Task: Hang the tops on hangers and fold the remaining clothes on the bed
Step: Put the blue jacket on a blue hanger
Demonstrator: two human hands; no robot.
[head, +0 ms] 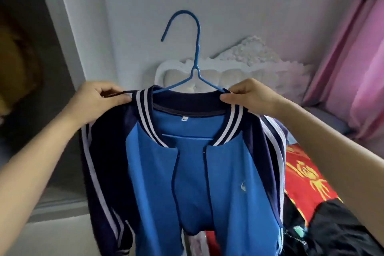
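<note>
A blue jacket (226,172) with navy sleeves and a striped navy-and-white collar hangs open in front of me on a blue wire hanger (196,56). The hanger's hook rises free above the collar, and its lower bar shows inside the neck opening. My left hand (97,101) pinches the jacket's left shoulder next to the collar. My right hand (247,96) pinches the right shoulder at the hanger's arm. Both hands hold the jacket up in the air.
A white carved headboard (259,62) stands behind the jacket against a pale wall. A red bedcover with yellow print (305,181) and a dark garment (336,233) lie at the lower right. Pink curtains (357,52) hang on the right. A dark doorway (27,58) is at the left.
</note>
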